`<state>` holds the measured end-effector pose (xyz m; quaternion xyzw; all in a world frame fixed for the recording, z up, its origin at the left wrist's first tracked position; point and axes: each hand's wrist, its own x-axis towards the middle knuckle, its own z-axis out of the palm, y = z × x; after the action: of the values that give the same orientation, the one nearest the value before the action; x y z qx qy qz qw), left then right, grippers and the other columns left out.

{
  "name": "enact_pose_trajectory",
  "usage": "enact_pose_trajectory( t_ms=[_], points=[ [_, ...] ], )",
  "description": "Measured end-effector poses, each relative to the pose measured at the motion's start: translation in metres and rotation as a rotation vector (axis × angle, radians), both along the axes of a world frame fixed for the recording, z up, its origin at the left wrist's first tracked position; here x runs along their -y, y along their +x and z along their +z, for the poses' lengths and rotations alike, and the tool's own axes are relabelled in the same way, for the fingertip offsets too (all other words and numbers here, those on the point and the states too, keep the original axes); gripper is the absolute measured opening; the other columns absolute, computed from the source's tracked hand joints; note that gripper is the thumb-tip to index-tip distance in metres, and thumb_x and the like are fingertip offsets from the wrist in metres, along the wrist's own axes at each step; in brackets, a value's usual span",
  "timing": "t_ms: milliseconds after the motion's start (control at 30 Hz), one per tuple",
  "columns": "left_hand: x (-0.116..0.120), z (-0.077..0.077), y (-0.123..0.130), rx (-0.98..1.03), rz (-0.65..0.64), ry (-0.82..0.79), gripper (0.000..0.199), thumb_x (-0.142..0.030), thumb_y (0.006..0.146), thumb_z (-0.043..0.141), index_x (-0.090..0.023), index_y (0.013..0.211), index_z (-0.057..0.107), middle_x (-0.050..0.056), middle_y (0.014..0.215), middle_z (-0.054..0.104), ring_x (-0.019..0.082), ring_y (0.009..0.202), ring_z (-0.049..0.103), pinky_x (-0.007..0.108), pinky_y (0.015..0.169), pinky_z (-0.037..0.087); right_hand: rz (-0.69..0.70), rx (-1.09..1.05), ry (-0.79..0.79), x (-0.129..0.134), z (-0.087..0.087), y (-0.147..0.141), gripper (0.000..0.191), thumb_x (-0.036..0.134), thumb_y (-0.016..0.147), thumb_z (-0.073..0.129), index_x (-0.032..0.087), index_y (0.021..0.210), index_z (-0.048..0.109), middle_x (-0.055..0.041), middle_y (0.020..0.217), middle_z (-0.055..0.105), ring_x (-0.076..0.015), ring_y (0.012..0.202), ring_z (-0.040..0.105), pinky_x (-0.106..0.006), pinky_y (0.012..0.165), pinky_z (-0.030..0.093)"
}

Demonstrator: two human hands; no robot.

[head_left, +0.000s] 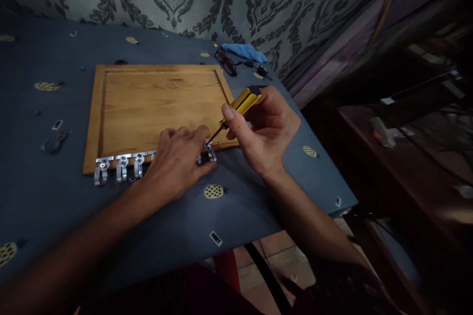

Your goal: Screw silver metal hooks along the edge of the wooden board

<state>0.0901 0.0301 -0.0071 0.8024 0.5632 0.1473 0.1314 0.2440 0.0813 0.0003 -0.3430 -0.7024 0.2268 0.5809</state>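
A framed wooden board (155, 108) lies flat on the patterned cloth. Along its near edge runs a metal hook rail (122, 163), with several silver hooks hanging over that edge. My left hand (177, 162) is closed over the rail's right part, fingers on the board and thumb beside the end hook (211, 152); it hides the middle of the rail. Between thumb and fingers my right hand (266, 135) grips a yellow and black screwdriver (244, 101). The screwdriver is tilted, its tip down at the top of the end hook. Whether a screw sits under the tip is hard to see.
Behind the board's right corner lie dark glasses (226, 61), a blue cloth (244, 52) and a dark tool-like object (258, 68). A small grey object (55, 141) rests left of the board. The table's edge drops off at the front and right.
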Motion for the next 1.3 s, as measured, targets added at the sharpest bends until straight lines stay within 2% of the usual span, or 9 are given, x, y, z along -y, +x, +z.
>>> enact_pose_trajectory(
  t_ms=[167,400,467,633,767,900,1000,1100,1300],
  points=[
    [0.000,-0.001,0.000,0.005,-0.003,0.012,0.035,-0.035,0.087,0.071,-0.019,0.114,0.054,0.006,0.100,0.070,0.033,0.103,0.063,0.050,0.092,0.042,0.014,0.012,-0.025,0.000,-0.002,0.000,0.037,0.051,0.083,0.077,0.025,0.075,0.051,0.0052,0.067,0.053,-0.0102,0.054,0.055,-0.031,0.057,0.062],
    [-0.001,-0.001,0.000,-0.010,0.003,0.016,0.037,-0.036,0.087,0.071,-0.019,0.115,0.054,0.006,0.101,0.071,0.032,0.103,0.064,0.048,0.092,0.043,0.041,0.056,-0.041,-0.002,0.000,0.000,0.037,0.051,0.084,0.076,0.024,0.075,0.052,0.0051,0.067,0.051,-0.0085,0.052,0.050,-0.027,0.049,0.056],
    [-0.001,-0.001,0.001,-0.015,0.003,0.014,0.037,-0.037,0.086,0.071,-0.019,0.114,0.054,0.006,0.101,0.071,0.033,0.104,0.064,0.049,0.093,0.043,0.104,0.066,-0.079,-0.003,0.005,0.002,0.035,0.050,0.083,0.077,0.023,0.076,0.055,0.0050,0.070,0.054,-0.0075,0.052,0.050,-0.024,0.047,0.053],
    [-0.001,0.001,0.000,-0.032,-0.002,0.000,0.034,-0.036,0.088,0.069,-0.019,0.113,0.054,0.007,0.101,0.071,0.032,0.102,0.064,0.049,0.092,0.044,0.384,0.106,-0.241,-0.012,0.018,0.014,0.032,0.051,0.084,0.076,0.020,0.086,0.067,0.0014,0.092,0.069,-0.0048,0.054,0.058,-0.020,0.049,0.056],
    [-0.001,0.002,0.000,-0.024,-0.009,-0.013,0.033,-0.036,0.087,0.069,-0.018,0.112,0.054,0.008,0.101,0.071,0.033,0.102,0.063,0.050,0.092,0.043,0.506,0.077,-0.298,-0.016,0.021,0.020,0.029,0.044,0.082,0.079,0.019,0.093,0.072,0.0003,0.091,0.073,-0.0055,0.052,0.061,-0.022,0.051,0.059],
    [-0.001,0.002,0.000,-0.022,-0.001,-0.004,0.033,-0.036,0.087,0.069,-0.019,0.112,0.054,0.008,0.101,0.071,0.033,0.102,0.064,0.049,0.092,0.044,0.432,0.060,-0.289,-0.015,0.014,0.015,0.028,0.046,0.082,0.078,0.021,0.088,0.068,0.0032,0.082,0.070,-0.0048,0.047,0.056,-0.020,0.043,0.054],
    [-0.001,0.001,0.000,-0.024,-0.001,0.004,0.033,-0.035,0.088,0.068,-0.019,0.113,0.054,0.008,0.101,0.070,0.033,0.103,0.064,0.049,0.092,0.044,0.251,0.048,-0.184,-0.011,0.006,0.007,0.036,0.052,0.080,0.079,0.023,0.076,0.058,0.0057,0.069,0.060,-0.0060,0.046,0.050,-0.021,0.040,0.049],
    [0.000,0.001,0.000,-0.014,-0.005,0.003,0.033,-0.036,0.088,0.068,-0.019,0.113,0.054,0.008,0.100,0.070,0.033,0.102,0.064,0.050,0.092,0.044,0.106,0.045,-0.101,-0.008,-0.001,0.001,0.042,0.055,0.078,0.080,0.025,0.073,0.051,0.0053,0.064,0.052,-0.0096,0.051,0.052,-0.024,0.042,0.051],
    [0.000,0.000,-0.001,-0.016,-0.003,0.018,0.032,-0.036,0.088,0.067,-0.020,0.112,0.054,0.008,0.099,0.070,0.033,0.102,0.064,0.049,0.092,0.044,0.150,0.025,-0.103,-0.010,0.000,0.001,0.037,0.053,0.081,0.078,0.025,0.078,0.055,0.0050,0.069,0.053,-0.0098,0.055,0.056,-0.024,0.044,0.054]
  ],
)
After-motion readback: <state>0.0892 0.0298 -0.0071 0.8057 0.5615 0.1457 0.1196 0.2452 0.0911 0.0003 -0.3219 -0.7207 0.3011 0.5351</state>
